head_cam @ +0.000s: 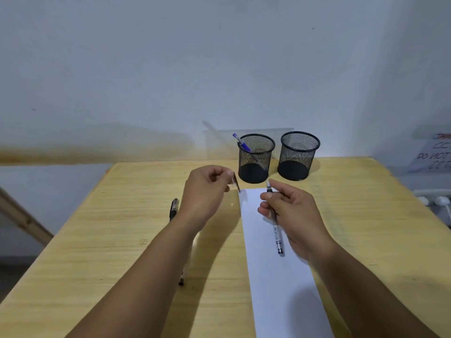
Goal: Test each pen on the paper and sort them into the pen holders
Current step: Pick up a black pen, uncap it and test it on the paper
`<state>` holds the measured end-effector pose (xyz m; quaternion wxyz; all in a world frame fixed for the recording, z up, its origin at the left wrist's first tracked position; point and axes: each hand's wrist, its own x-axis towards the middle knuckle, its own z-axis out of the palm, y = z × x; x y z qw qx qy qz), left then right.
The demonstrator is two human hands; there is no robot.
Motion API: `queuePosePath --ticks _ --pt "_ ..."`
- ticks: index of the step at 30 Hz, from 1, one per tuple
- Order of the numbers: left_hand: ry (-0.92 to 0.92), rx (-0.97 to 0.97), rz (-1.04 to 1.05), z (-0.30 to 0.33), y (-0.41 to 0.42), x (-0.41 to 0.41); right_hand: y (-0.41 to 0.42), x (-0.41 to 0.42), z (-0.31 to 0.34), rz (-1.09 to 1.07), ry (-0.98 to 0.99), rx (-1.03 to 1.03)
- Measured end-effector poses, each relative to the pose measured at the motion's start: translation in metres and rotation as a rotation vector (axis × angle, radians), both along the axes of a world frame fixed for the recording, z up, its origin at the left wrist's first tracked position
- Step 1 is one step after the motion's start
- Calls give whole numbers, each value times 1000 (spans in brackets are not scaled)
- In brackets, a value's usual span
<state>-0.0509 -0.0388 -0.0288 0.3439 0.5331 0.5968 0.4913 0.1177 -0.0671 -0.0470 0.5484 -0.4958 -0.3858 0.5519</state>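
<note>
**Pen uncapped over the sheet, cap in the other hand**

On the wooden table (102, 240), largest first. Landmark: the paper (275, 284), a long white strip running from the near edge away toward the wall.

Beyond the paper's far end stand two black mesh holders, side by side. The left holder (256, 158) has one blue pen (241, 142) leaning out over its left rim; the right holder (299, 156) shows nothing inside from where I stand.

Right hand (292, 215) hovers over the paper's far half, thumb and fingers pinched round a clear-barrelled pen (275, 219) at about the upper third. Long axis runs roughly along the paper, tip end away toward the holders, back end toward the person. Whether the tip touches the sheet I cannot tell.

Left hand (207, 191) sits just left of the paper's far corner, fingertips pinching a small dark cap (236, 182), its lower end close to a faint blue scribble on that corner.

Left of the paper, two more pens wait: a black pen (173, 208) beside the left wrist, and another pen (181, 280) mostly hidden under the left forearm.

Handling, as I judge it: light, stiff, smooth plastic, apt to roll if laid down. Best held near the tip for writing, mid-barrel for dropping into a holder. The cap is small and easy to fumble.
</note>
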Motion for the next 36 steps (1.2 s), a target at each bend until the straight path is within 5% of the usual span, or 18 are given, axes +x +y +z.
queuePosePath --ticks 9,17,26,36 --pt "642 -45 74 -32 13 -11 19 0 -1 -41 -69 8" --pt "765 99 34 -34 4 -4 41 -1 -16 10 -26 68" --pt "988 77 -389 -44 -35 14 54 -8 -20 -106 -246 146" --pt "1065 99 -500 -60 -40 14 71 -5 -26 -66 -408 117"
